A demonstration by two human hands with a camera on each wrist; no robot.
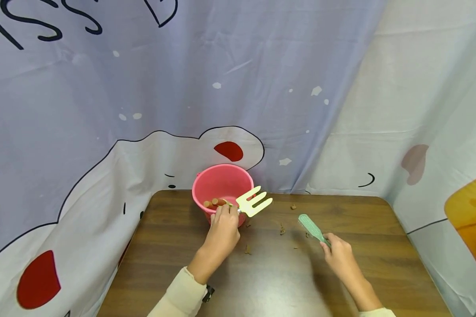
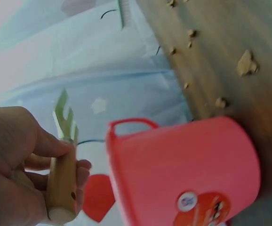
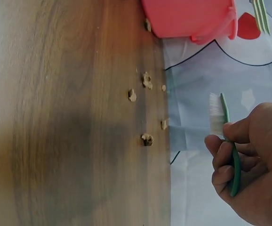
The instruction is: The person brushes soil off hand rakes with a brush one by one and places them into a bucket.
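Observation:
My left hand grips a small garden fork by its wooden handle. The fork's pale yellow tines point to the right, over the near right rim of a pink bucket in the head view. Round wooden handle ends show just left of the fingers, against the bucket's inside. To the right, above the table, my right hand holds a green brush by its handle, thumb on one side and fingers curled on the other. White bristles show in the right wrist view.
Several brown crumbs lie scattered on the wooden table, between the bucket and the brush and near the back edge. A printed curtain hangs behind the table. The bucket stands at the back edge.

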